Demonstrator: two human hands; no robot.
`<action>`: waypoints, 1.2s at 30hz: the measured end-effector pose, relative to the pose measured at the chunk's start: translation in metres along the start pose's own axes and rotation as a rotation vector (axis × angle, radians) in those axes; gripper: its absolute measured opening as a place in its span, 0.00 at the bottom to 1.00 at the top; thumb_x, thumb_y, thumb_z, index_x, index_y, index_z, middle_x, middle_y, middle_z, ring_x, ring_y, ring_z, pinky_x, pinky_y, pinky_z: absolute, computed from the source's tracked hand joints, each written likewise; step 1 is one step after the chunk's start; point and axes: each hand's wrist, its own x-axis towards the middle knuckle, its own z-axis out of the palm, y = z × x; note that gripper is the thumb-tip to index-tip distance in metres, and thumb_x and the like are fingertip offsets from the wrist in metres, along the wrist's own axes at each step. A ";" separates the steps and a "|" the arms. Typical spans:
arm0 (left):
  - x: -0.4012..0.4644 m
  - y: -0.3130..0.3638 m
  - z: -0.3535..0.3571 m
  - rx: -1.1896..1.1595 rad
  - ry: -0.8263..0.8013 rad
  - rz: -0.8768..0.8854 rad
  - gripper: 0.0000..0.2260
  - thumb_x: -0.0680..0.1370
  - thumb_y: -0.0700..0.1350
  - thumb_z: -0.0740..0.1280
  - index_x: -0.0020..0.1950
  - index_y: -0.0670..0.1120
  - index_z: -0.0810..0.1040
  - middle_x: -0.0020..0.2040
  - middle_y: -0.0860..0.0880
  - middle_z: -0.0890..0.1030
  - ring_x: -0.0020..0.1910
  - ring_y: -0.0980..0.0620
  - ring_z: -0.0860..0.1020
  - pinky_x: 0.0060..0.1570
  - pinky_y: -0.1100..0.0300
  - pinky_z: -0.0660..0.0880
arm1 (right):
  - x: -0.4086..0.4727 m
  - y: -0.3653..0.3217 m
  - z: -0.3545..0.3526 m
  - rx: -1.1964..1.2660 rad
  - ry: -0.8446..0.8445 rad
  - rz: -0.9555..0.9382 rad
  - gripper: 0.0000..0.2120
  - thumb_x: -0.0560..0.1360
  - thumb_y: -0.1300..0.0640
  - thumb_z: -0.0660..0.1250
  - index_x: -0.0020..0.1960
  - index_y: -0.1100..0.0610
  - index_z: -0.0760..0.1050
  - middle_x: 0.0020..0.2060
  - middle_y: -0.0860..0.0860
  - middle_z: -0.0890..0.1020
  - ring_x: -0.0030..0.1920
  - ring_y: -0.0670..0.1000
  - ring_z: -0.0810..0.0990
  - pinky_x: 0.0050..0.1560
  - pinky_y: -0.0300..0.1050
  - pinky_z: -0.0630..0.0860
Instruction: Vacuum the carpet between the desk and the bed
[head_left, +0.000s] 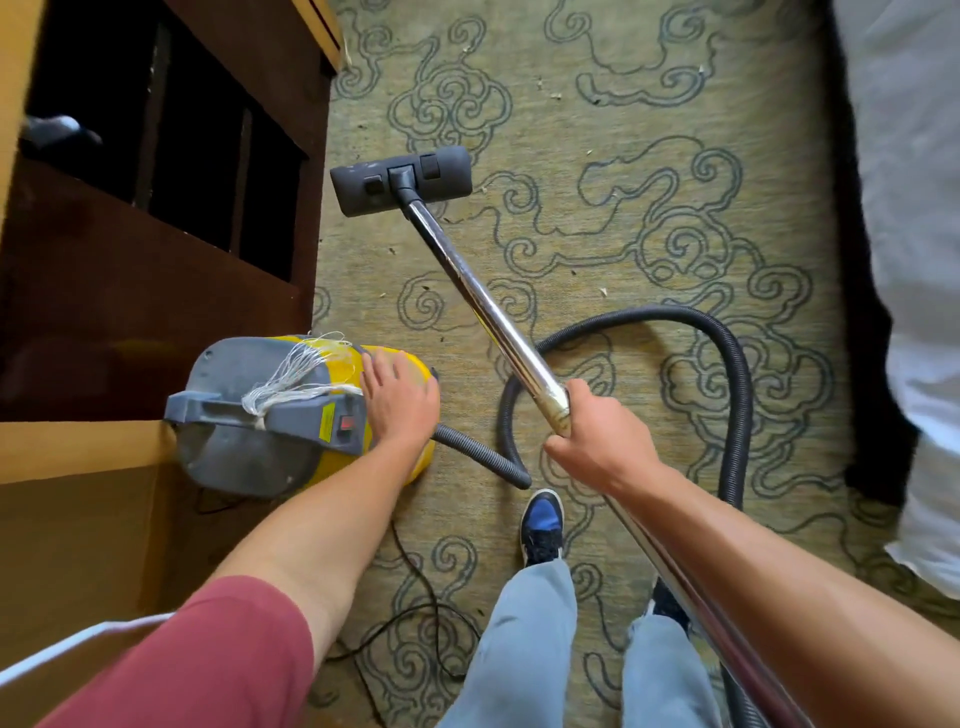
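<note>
Your right hand is wrapped tight around the shiny chrome wand; your left hand lies flat, fingers together, on the yellow-and-grey canister. The ribbed black hose loops across the olive, scroll-patterned carpet (crumb-flecked), where the flat grey floor head sits near the dark wooden desk. White bedding lies right.

single head-worn wide-angle view, looking steeply down over hands at carpet (edges bowed by lens).
</note>
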 end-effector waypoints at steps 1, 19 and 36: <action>-0.012 0.023 -0.008 -0.132 -0.005 -0.020 0.30 0.81 0.57 0.61 0.77 0.42 0.64 0.80 0.40 0.57 0.80 0.41 0.52 0.78 0.46 0.51 | -0.008 -0.002 -0.012 -0.009 0.009 0.003 0.15 0.69 0.51 0.67 0.51 0.52 0.65 0.32 0.47 0.74 0.29 0.49 0.73 0.26 0.42 0.64; -0.208 0.242 -0.235 -1.800 -0.539 -0.164 0.28 0.78 0.68 0.60 0.60 0.45 0.77 0.48 0.42 0.83 0.46 0.44 0.83 0.41 0.54 0.80 | -0.223 -0.008 -0.259 -0.224 0.161 0.096 0.18 0.67 0.48 0.70 0.53 0.51 0.69 0.38 0.50 0.76 0.35 0.54 0.77 0.36 0.44 0.73; -0.369 0.356 -0.259 -1.835 -0.699 -0.256 0.18 0.79 0.53 0.65 0.65 0.44 0.72 0.37 0.44 0.76 0.31 0.48 0.76 0.31 0.57 0.75 | -0.392 0.099 -0.316 -0.323 0.050 0.205 0.26 0.64 0.46 0.75 0.57 0.54 0.70 0.40 0.50 0.75 0.41 0.53 0.77 0.36 0.44 0.72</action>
